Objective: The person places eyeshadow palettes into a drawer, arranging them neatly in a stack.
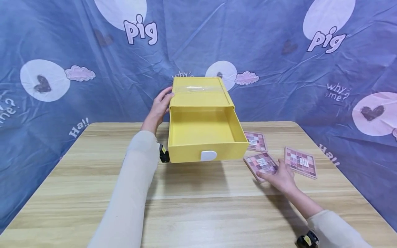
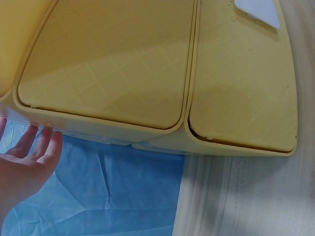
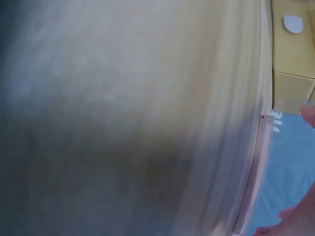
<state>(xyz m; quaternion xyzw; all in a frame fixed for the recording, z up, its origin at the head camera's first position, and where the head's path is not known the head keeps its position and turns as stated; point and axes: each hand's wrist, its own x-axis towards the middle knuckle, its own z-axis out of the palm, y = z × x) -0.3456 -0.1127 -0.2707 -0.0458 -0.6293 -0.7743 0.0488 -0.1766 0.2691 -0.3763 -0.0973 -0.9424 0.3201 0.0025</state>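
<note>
A yellow drawer cabinet stands at the back middle of the table, its top drawer pulled out toward me, with the drawer's inside bare. My left hand rests against the cabinet's upper left side; in the left wrist view its fairly straight fingers touch that side. On the right, my right hand holds the near eyeshadow palette by its right end, thumb at the near edge and fingers at the far edge. The palette's side shows in the right wrist view.
A second palette lies behind the held one, close beside the cabinet. The third palette lies farther right. A white tab handle sits on the drawer front. Blue printed cloth hangs behind the wooden table.
</note>
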